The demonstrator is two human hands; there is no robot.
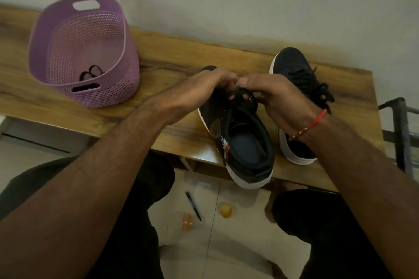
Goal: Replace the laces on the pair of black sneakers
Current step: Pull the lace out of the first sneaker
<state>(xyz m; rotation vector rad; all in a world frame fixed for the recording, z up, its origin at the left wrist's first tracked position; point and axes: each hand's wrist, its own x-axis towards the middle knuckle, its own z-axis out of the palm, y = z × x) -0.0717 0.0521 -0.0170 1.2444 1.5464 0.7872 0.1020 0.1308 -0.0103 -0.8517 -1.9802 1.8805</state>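
A wooden surface [172, 59] stands against a pale wall. Both hands, left hand [199, 90] and right hand [281, 97], pinch the lace [240, 94] on the near sneaker [244, 142]; the laced sneaker [299, 70] sits beside. A purple basket [90, 52] sits left; a pen [193, 205] lies on the tiled floor.

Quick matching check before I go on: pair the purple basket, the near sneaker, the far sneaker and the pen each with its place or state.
Things:
1. purple perforated plastic basket
2. near black white-soled sneaker
3. far black white-soled sneaker
4. black pen

Places or states:
A. lies on the tiled floor
B. laced, untouched by fingers
C. both hands at its eyelets
D. holds a dark lace

Pairs: 1-D, 2-C, 3-B, 4-A
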